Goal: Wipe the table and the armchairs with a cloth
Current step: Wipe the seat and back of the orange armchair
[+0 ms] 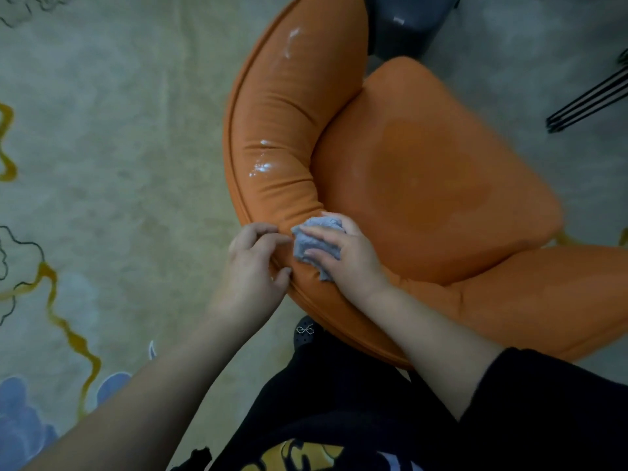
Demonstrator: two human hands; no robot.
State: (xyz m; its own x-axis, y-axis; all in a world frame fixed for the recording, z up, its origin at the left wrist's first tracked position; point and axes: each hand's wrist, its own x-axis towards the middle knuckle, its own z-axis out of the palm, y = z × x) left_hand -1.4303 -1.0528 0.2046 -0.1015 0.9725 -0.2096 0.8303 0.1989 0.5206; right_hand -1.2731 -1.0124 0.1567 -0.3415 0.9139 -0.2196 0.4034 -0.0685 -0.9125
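Note:
An orange armchair with a curved padded back fills the middle and right of the head view, seen from above. My right hand presses a crumpled grey-blue cloth against the top of the backrest, fingers closed over it. Just left of the cloth, my left hand grips the outer edge of the backrest with its fingers curled on the piping. Wet shiny streaks show higher up along the backrest.
A pale patterned carpet with ochre and blue swirls covers the floor on the left. A dark grey object stands behind the armchair at the top. Thin black metal legs show at the right edge. My dark clothing fills the bottom.

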